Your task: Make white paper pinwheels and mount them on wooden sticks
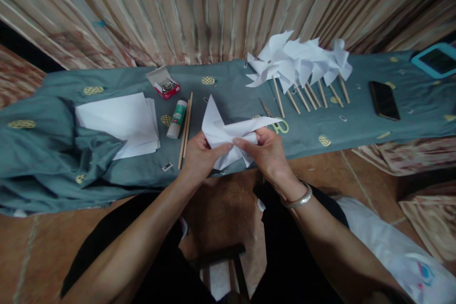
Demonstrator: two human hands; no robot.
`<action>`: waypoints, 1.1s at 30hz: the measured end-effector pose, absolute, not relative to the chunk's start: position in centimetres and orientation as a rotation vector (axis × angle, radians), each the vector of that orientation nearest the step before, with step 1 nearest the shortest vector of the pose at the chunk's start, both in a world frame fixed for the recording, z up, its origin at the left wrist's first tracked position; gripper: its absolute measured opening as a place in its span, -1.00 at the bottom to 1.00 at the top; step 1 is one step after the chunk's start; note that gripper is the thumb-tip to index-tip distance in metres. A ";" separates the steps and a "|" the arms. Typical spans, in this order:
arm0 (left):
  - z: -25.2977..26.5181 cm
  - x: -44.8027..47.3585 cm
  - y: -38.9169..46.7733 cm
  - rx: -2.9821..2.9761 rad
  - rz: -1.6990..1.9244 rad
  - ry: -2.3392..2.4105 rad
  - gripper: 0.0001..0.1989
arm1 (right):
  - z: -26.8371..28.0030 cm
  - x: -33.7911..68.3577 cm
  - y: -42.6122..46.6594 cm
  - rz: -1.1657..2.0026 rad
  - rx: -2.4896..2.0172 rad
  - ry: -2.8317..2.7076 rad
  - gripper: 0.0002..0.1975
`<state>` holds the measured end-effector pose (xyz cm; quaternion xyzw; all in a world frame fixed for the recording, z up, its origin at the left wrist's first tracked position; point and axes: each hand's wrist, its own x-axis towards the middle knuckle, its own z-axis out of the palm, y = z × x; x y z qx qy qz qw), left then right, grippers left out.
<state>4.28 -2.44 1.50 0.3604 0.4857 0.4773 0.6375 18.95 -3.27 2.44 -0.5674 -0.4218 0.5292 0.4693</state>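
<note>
At frame centre, the left hand [199, 154] and right hand [267, 152] pinch a half-folded paper pinwheel [228, 135], probably gathering its corners; pinning the middle seems next.

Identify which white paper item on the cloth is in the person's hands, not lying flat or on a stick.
The partly folded paper, pinched between left hand and right hand. The flat sheets lie untouched; the finished pinwheels have sticks.

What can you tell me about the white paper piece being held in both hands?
The paper piece is white, thin and cut into pointed flaps, partly folded like an unfinished pinwheel. One point sticks up to the left, another stretches right. It hangs at the near edge of the blue-grey cloth, pinched by the left hand and right hand.
</note>
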 end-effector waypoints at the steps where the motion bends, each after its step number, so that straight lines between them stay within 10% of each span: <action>1: 1.5 4.3 -2.5 0.823 1.091 1.113 -0.52 | 2.4 19.0 -3.3 1.298 -1.392 -1.034 -0.64; 33: 2.5 2.3 -1.8 0.635 1.284 1.153 -0.64 | 2.4 20.3 -2.8 1.207 -1.282 -0.956 -0.56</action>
